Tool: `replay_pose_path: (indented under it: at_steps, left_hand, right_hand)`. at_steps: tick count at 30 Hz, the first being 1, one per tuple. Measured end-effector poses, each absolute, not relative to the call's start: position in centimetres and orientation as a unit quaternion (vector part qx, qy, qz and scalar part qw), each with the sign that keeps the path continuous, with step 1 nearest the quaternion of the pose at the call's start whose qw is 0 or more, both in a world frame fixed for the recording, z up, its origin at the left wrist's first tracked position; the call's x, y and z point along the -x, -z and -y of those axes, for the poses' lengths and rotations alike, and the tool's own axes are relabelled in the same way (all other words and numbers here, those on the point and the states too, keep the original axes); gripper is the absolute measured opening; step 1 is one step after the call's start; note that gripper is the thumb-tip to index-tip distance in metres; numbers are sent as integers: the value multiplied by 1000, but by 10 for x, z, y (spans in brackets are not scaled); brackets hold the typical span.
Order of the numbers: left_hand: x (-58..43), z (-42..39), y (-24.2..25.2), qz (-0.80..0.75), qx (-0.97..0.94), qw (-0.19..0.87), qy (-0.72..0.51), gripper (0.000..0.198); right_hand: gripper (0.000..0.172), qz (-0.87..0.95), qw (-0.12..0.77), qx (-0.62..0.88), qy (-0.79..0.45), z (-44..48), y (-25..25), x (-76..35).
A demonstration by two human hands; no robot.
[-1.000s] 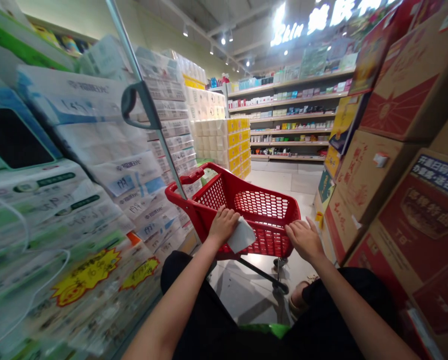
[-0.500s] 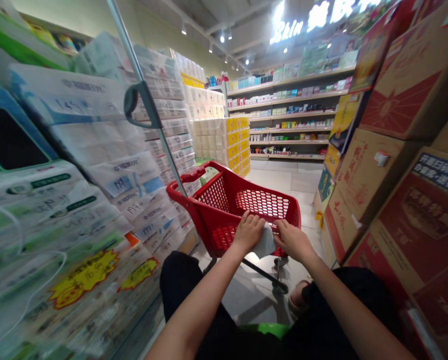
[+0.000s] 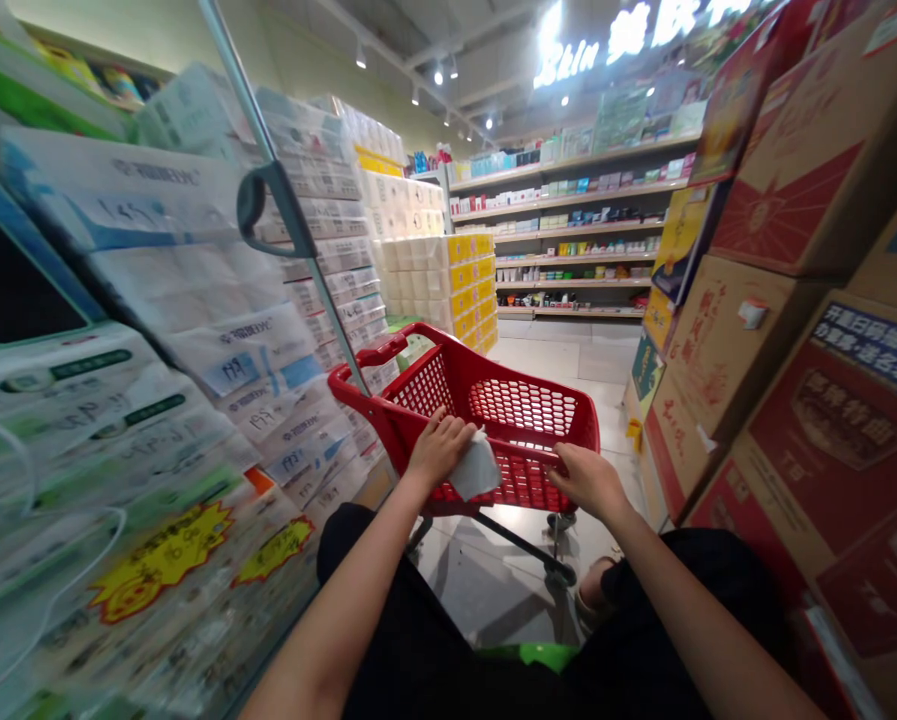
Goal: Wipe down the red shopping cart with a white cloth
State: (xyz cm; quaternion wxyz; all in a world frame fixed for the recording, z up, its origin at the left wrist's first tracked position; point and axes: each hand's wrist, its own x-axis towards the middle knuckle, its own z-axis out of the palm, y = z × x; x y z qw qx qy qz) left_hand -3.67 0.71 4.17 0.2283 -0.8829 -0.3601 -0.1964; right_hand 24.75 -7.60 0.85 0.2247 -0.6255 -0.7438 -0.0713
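A red plastic shopping cart (image 3: 519, 398) with a perforated basket stands side-on in front of my knees. My left hand (image 3: 442, 448) lies over its near rim, fingers curled on a white wipe (image 3: 476, 468) that hangs down the outside of the basket. Further right, my right hand (image 3: 589, 480) has its fingers wrapped over the same rim, close to the basket's end. From the handle side of the cart rises a metal pole (image 3: 328, 300) with a grey loop grip (image 3: 272, 212).
Stacked packs of tissue paper (image 3: 245, 345) wall in the left side. On the right, cardboard cartons (image 3: 740, 340) are piled high. Shelves of small goods (image 3: 575, 230) stand beyond the tiled floor (image 3: 568, 362). A green seat edge (image 3: 530, 655) shows between my legs.
My left hand has slid leftward along the rim with the wipe, away from my right hand. The right hand keeps its place on the rim. The view has shifted slightly.
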Motion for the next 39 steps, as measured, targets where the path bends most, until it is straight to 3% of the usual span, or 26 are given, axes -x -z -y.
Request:
replay_pose_path:
  at_steps: [6, 12, 23, 26, 33, 35, 39]
  left_hand:
    - [61, -9, -45, 418, 850, 234, 217, 23]
    - [0, 10, -20, 388, 867, 206, 236, 34]
    - [-30, 6, -12, 376, 873, 184, 251, 34]
    - [-25, 3, -12, 388, 868, 177, 255, 34]
    - [-6, -3, -11, 412, 857, 140, 276, 31]
    - [0, -7, -11, 428, 846, 138, 286, 29]
    - [10, -11, -9, 446, 831, 140, 301, 23]
  right_hand:
    - [17, 751, 205, 623, 75, 75, -9, -243]
    - [19, 746, 163, 633, 124, 77, -4, -232]
    - [11, 734, 205, 635, 126, 85, -1, -220]
    - [19, 752, 227, 611, 99, 92, -5, -210]
    - [67, 825, 238, 503, 96, 100, -2, -244]
    - [68, 821, 227, 508, 124, 95, 6, -263]
    - [51, 827, 208, 499, 154, 81, 22, -274]
